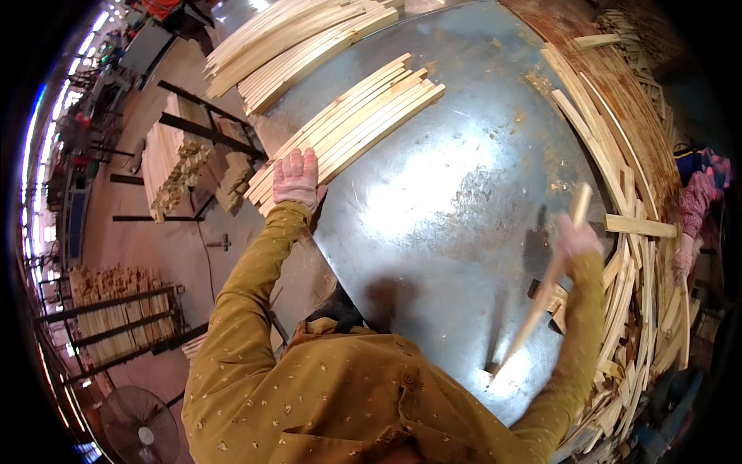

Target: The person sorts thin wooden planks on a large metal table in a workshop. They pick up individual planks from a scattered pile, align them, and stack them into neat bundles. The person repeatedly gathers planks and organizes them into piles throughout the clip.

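Observation:
Pale wooden strips (pixel 363 116) lie side by side in a row at the table's left edge. My left hand (pixel 297 178) rests flat on their near ends, fingers stretched out and close together. On the right, my right hand (pixel 576 238) is closed round a single wooden strip (pixel 544 292), smeared by motion. That strip slants from above the hand down toward the table's near side, apart from the row. Both hands look covered by pale pinkish gloves. Beneath everything spreads a shiny grey metal tabletop (pixel 417 209).
Larger stacks of strips (pixel 301 46) lie at the far left of the table. Loose offcuts (pixel 630 286) pile along its right edge, where another person's hand (pixel 684 255) shows. Metal racks with wood (pixel 124 313) and a fan (pixel 145 435) stand on the left.

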Available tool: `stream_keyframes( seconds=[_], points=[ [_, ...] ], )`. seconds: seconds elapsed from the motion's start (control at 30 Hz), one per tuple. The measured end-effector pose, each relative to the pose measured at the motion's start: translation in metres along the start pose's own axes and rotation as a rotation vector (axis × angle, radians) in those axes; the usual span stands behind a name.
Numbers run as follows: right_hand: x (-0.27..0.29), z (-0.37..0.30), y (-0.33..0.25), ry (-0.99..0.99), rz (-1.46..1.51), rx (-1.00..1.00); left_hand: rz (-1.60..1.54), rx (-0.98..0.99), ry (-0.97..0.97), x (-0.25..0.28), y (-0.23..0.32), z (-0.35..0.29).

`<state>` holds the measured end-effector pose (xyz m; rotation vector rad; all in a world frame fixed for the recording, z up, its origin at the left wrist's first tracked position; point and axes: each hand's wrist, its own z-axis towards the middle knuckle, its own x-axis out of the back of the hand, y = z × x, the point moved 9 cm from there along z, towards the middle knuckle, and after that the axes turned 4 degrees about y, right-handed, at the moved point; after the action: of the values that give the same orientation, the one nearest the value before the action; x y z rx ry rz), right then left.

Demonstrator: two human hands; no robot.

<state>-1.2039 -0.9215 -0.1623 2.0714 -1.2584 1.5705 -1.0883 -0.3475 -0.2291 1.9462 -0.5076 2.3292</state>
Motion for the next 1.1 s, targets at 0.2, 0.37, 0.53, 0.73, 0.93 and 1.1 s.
stream_keyframes(
  seconds=[0.2, 0.37, 0.53, 0.73, 0.93, 1.1],
  points=[
    [-0.156, 0.067, -0.153, -0.104, 0.164, -0.176, -0.307, -0.077, -0.034, 0.025, 0.010, 0.028],
    [-0.231, 0.035, -0.275, -0.039, 0.150, -0.147, -0.456, 0.100, -0.295, 0.004, -0.043, 0.058],
    [-0.225, 0.001, -0.319, -0.087, 0.212, -0.052, -0.794, 0.255, -0.259, -0.057, -0.098, 0.039],
    [-0.226, -0.002, -0.288, -0.126, 0.552, -0.061, -0.655, 0.120, -0.734, -0.057, -0.109, 0.073],
    [-0.272, -0.073, -0.249, -0.152, 0.794, -0.057, -0.787, 0.057, -0.736, -0.096, -0.116, 0.085],
    [-0.300, -0.121, -0.234, -0.195, 0.968, -0.121, -0.682, -0.061, -0.767, -0.063, -0.101, 0.092]
  ],
)
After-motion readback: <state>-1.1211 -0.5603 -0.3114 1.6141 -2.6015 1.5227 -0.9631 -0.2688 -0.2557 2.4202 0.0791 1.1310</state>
